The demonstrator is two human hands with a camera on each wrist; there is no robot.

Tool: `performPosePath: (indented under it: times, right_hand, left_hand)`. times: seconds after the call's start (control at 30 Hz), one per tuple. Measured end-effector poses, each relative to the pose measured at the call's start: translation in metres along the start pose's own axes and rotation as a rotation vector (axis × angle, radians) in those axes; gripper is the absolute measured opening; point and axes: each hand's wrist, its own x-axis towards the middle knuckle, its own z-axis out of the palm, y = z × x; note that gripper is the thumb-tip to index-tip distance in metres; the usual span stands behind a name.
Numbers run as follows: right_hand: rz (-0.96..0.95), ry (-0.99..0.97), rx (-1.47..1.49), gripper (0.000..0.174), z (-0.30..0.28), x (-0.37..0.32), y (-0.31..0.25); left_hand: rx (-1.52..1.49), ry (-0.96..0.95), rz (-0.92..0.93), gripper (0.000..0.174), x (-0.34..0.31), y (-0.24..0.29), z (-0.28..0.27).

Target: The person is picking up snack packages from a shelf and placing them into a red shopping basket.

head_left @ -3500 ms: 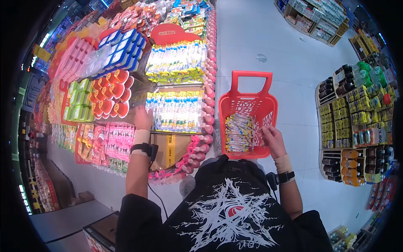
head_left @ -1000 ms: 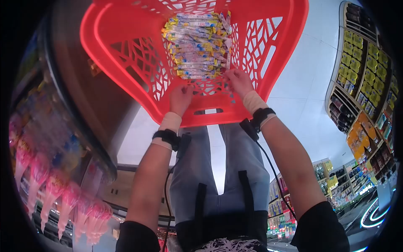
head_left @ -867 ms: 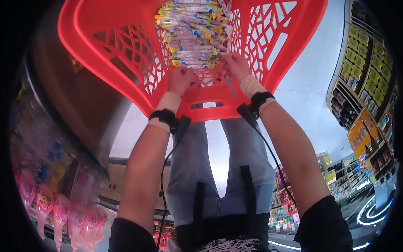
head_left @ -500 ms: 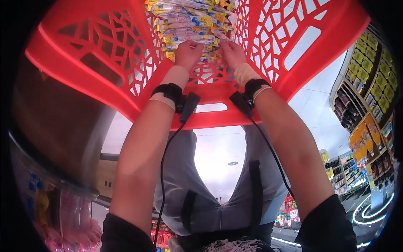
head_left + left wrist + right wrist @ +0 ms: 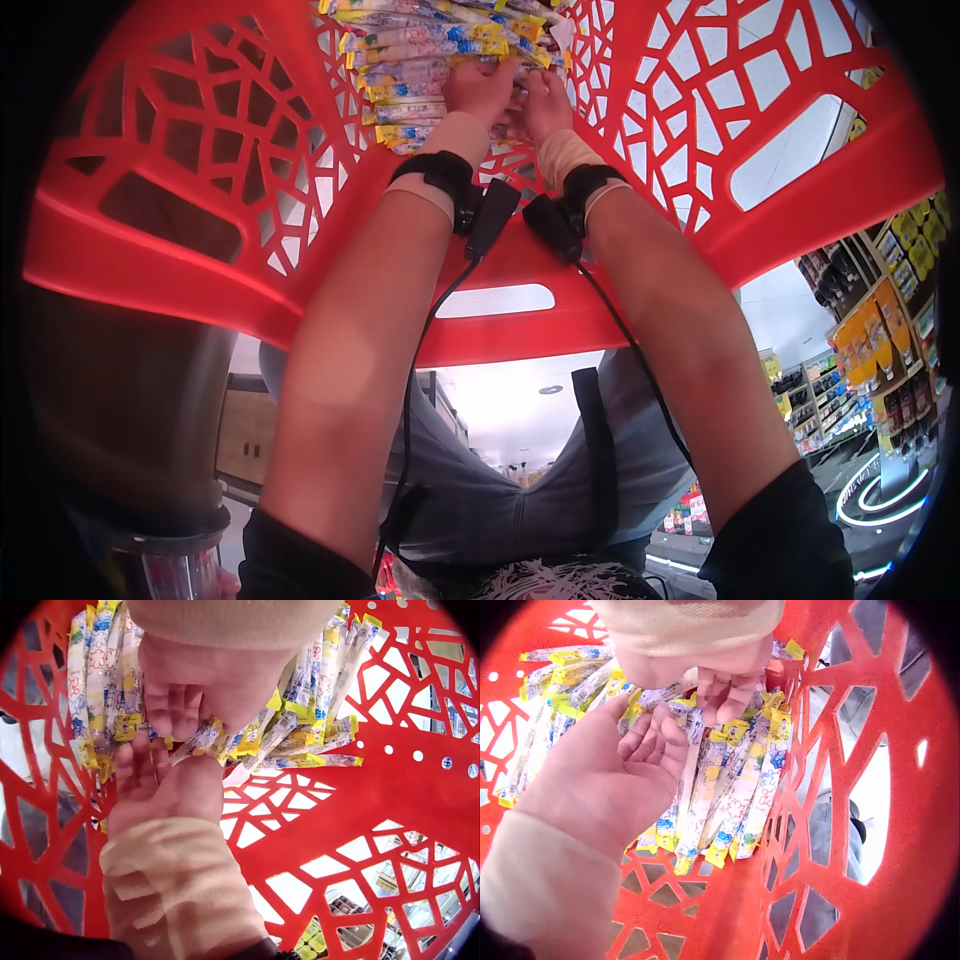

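Observation:
Many slim wrapped packets with yellow ends (image 5: pixel 400 75) lie stacked in a red basket (image 5: pixel 510 338). Over their near part the left hand (image 5: pixel 480 92) and right hand (image 5: pixel 546 105) are close together. The left wrist view has the left hand (image 5: pixel 214 682) above, fingers bent down toward the packets (image 5: pixel 97 682), and the right hand (image 5: pixel 169 784) below it. In the right wrist view the left hand (image 5: pixel 615 765) shows its palm, fingers loosely bent, thumb raised beside packet ends; the right hand's (image 5: pixel 697 671) fingers bend over the packets (image 5: pixel 739 795). No packet is plainly gripped; some fingertip contact is hidden.
The basket's latticed side walls (image 5: pixel 690 100) rise on both sides of the arms. The person's legs (image 5: pixel 480 500) are below its near rim. Store shelves with goods (image 5: pixel 870 330) stand at the right, and a dark brown curved surface (image 5: pixel 120 400) at the left.
The basket and packets appear larger and nearer in the head view. Both hands have moved farther over the packets and closer together. Earlier, the left hand was over the candy display beside the basket.

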Motion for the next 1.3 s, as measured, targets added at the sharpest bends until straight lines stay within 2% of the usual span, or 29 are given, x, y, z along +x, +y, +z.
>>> performPosePath:
  times: [0.13, 0.23, 0.27, 0.33, 0.43, 0.47, 0.53, 0.63, 0.67, 0.9, 1.0, 1.1, 1.2, 1.3]
  right_hand:
    - [0.041, -0.015, 0.024, 0.034, 0.004, 0.008, -0.002]
    - [0.014, -0.016, 0.055, 0.029, 0.002, 0.016, 0.006]
    - [0.023, -0.001, 0.098, 0.028, 0.001, 0.015, 0.008]
    - [0.036, 0.025, 0.188, 0.027, 0.001, 0.016, 0.010]
    - [-0.043, 0.011, 0.132, 0.029, -0.003, 0.022, 0.023]
    - [-0.045, -0.010, 0.072, 0.031, -0.006, 0.024, 0.029]
    - [-0.051, -0.050, -0.045, 0.035, -0.007, 0.013, 0.026]
    - [0.056, 0.017, 0.069, 0.040, 0.002, -0.036, 0.004]
    - [0.045, 0.015, 0.019, 0.045, 0.002, -0.045, 0.002]
    - [0.130, -0.040, -0.041, 0.046, -0.001, -0.108, -0.027]
    - [0.134, -0.070, -0.008, 0.048, -0.002, -0.123, -0.035]
    - [0.123, -0.087, -0.026, 0.051, -0.003, -0.144, -0.044]
    - [0.116, -0.124, -0.073, 0.056, -0.001, -0.163, -0.054]
    - [0.089, -0.172, -0.084, 0.055, -0.002, -0.181, -0.060]
  left_hand:
    - [0.119, 0.010, 0.226, 0.035, 0.040, -0.033, 0.002]
    - [-0.026, -0.185, 0.058, 0.031, 0.022, -0.020, -0.004]
    - [0.002, -0.193, 0.035, 0.029, 0.009, -0.014, -0.008]
    - [0.057, -0.208, -0.001, 0.027, -0.007, -0.007, -0.014]
    - [0.152, -0.309, 0.027, 0.024, -0.014, -0.029, -0.026]
    - [0.091, -0.348, 0.009, 0.039, -0.020, -0.034, -0.033]
    - [0.175, -0.339, -0.014, 0.041, -0.041, -0.025, -0.044]
    - [0.243, -0.294, -0.073, 0.047, -0.070, -0.003, -0.057]
    - [0.242, -0.268, -0.086, 0.048, -0.077, 0.000, -0.060]
    - [0.201, -0.148, -0.143, 0.045, -0.111, 0.011, -0.080]
    - [0.129, -0.147, -0.183, 0.039, -0.124, 0.015, -0.084]
    - [0.174, -0.227, -0.173, 0.037, -0.131, 0.019, -0.091]
    - [0.145, -0.206, -0.182, 0.034, -0.138, 0.022, -0.092]
    - [0.138, -0.230, -0.173, 0.037, -0.146, 0.030, -0.095]
